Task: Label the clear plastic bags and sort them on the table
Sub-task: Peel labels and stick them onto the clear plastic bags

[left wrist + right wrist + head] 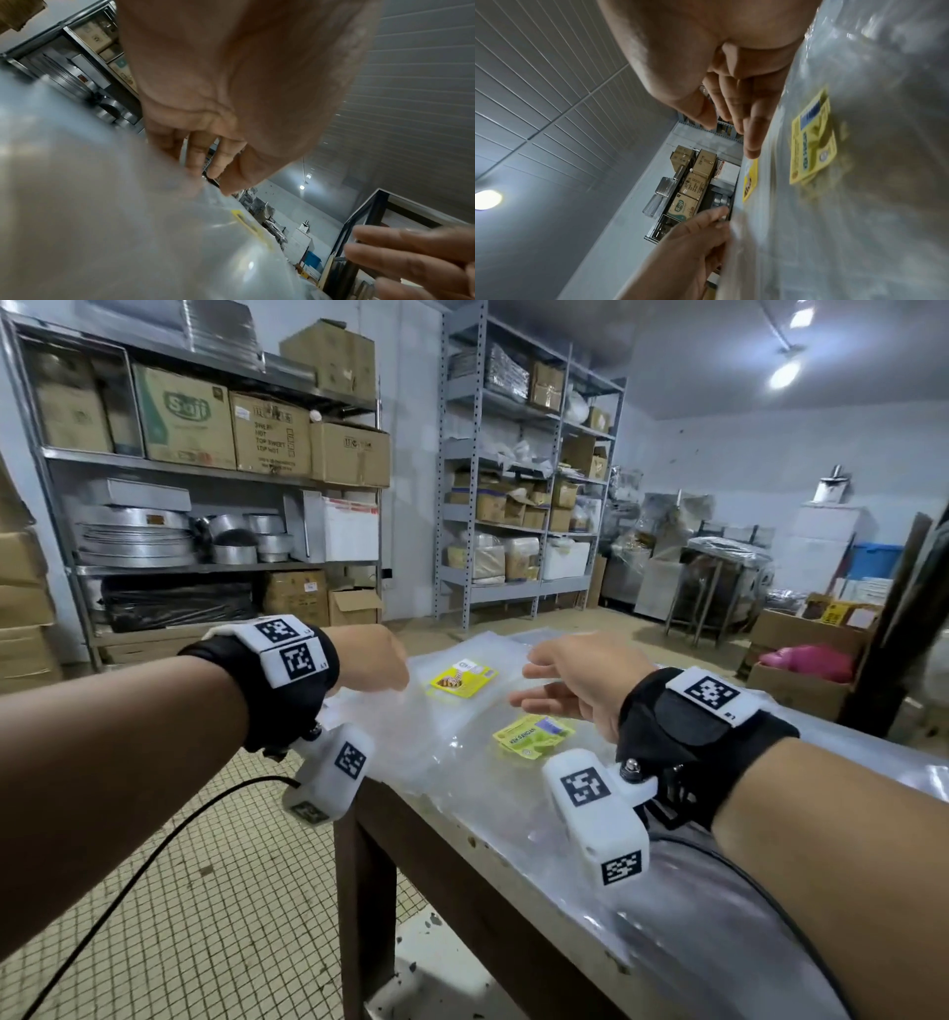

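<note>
Two hands are held over a spread of clear plastic bags (pixel 411 742) on the worktop (pixel 513 875). The fingers (pixel 197 156) of the left hand (pixel 367 662) are curled, and the edge of the top bag is pinched between them and the thumb, as seen in both wrist views. The fingers (pixel 753 130) of the right hand (pixel 575 683) are held straight and close together, thumb apart, just above the plastic; whether the tips touch it cannot be told. Nothing is gripped by that hand.

Between the hands, a yellow label (pixel 463 679) is seen lying flat on the bags, farther from the body. A yellow-green label (pixel 531 737) with blue print lies nearer, below the right hand's fingers; a second sheet appears to sit beneath it. The bags cover most of the worktop's surface, overlapping and wrinkled.

A white camera unit (pixel 331 775) is worn under each wrist on a black strap. Metal shelving (pixel 205 469) with cardboard boxes and pans stands behind.
</note>
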Demonstrator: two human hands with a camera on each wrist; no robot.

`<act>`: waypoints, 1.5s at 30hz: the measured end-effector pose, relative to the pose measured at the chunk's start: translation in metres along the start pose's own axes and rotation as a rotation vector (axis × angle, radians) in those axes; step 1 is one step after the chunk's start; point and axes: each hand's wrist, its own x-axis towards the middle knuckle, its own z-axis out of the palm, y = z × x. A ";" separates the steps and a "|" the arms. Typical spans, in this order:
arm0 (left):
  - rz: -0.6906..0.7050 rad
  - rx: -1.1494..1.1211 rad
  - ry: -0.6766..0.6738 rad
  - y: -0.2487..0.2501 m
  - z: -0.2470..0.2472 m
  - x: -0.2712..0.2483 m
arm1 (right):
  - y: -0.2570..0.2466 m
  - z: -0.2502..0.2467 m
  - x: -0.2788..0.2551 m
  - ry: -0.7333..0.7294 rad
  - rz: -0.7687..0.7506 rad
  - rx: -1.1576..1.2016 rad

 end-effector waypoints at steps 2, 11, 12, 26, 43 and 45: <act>0.021 0.010 0.016 0.008 -0.005 -0.007 | -0.005 -0.016 -0.009 0.026 -0.035 -0.014; 0.325 -0.145 0.012 0.125 -0.014 -0.054 | -0.017 -0.138 -0.085 0.155 -0.088 -0.047; 0.360 -0.184 -0.008 0.146 -0.008 -0.060 | -0.015 -0.156 -0.096 0.182 -0.086 -0.052; 0.633 -0.416 -0.479 0.430 0.170 -0.180 | 0.066 -0.397 -0.261 0.708 0.015 -0.317; 0.793 -0.525 -0.675 0.442 0.230 -0.163 | 0.107 -0.413 -0.273 0.552 0.293 -0.643; 0.760 -0.655 -0.649 0.439 0.229 -0.164 | 0.108 -0.412 -0.274 0.551 0.290 -0.633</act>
